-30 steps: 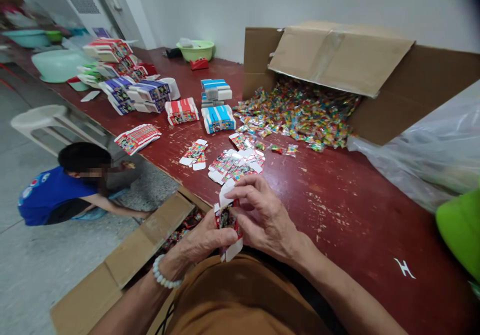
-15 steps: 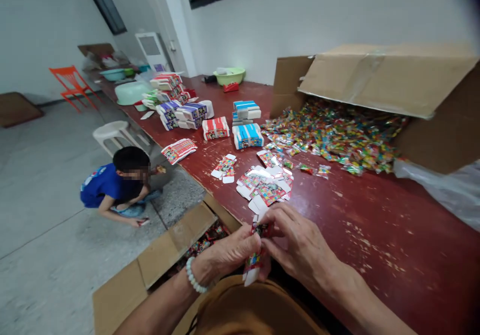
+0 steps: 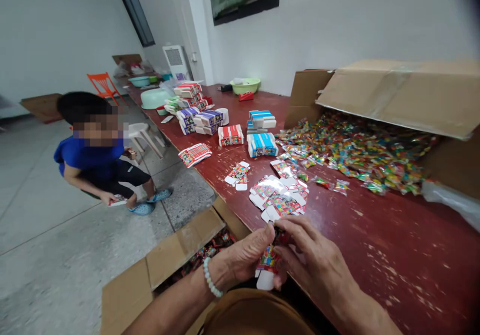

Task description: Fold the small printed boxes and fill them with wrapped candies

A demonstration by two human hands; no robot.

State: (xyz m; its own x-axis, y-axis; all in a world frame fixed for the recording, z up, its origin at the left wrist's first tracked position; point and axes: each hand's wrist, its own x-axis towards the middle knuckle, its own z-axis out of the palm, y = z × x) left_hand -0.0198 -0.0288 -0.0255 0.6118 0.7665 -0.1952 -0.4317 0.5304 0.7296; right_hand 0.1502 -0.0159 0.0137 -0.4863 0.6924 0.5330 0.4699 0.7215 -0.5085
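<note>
My left hand [image 3: 245, 257] and my right hand [image 3: 313, 262] are both closed around a small printed paper carton [image 3: 267, 267], held over the near edge of the red table [image 3: 375, 235]; its white flap sticks out below my fingers. Just beyond my hands lies a loose pile of flat unfolded cartons [image 3: 281, 195]. A smaller pair of flat cartons [image 3: 237, 173] lies to its left. A big cardboard box [image 3: 397, 105] on its side spills a heap of small coloured candy packets [image 3: 352, 150] onto the table.
Stacks of folded red, blue and purple cartons [image 3: 232, 125] stand further along the table, with green basins [image 3: 245, 85] behind. An open cardboard box [image 3: 176, 260] with filled cartons sits on the floor at my left. A person in blue [image 3: 97, 160] crouches on the floor by a white stool [image 3: 144, 135].
The camera has tilted up and turned, so more of the room shows. My hands keep working the same carton. The person on the floor has risen from leaning low into a crouch.
</note>
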